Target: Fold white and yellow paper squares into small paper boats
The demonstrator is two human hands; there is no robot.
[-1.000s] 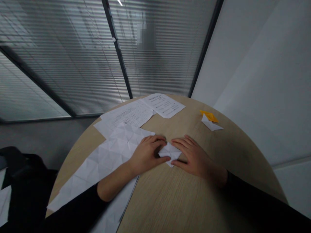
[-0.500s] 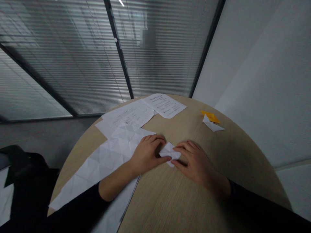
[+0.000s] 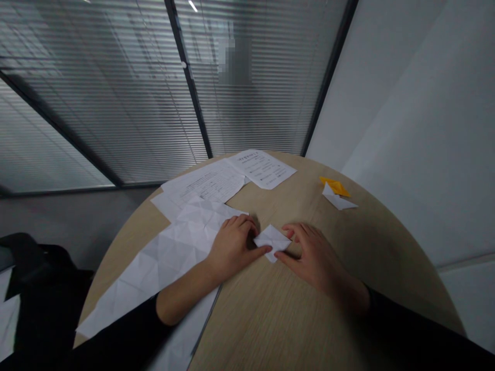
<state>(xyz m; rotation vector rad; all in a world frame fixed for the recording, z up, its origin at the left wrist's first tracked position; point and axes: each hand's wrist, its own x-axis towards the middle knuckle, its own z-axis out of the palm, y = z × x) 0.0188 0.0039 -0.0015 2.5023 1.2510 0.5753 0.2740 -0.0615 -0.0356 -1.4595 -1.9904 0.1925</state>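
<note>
A small white folded paper [image 3: 271, 238], diamond-shaped with crease lines, lies on the table between my hands. From the left, my left hand [image 3: 234, 241] pinches it, thumb on its lower left edge and fingers curled at the left corner. My right hand [image 3: 313, 255] reaches in from the other side; its thumb touches the lower right edge and its curled index finger is by the right corner. The paper's underside is hidden. Under my left hand and forearm is a large creased white sheet [image 3: 154, 263].
A white paper boat [image 3: 337, 199] and a yellow paper boat [image 3: 335, 186] sit at the right back of the round wooden table [image 3: 255, 324]. Printed sheets [image 3: 266, 170] lie at the far edge. Beyond stand blinds [image 3: 255, 118]; a black chair [image 3: 46, 288] is at left.
My right index and other fingers have drawn back from the paper's top toward its right corner, uncovering more of it. My left hand has barely shifted.
</note>
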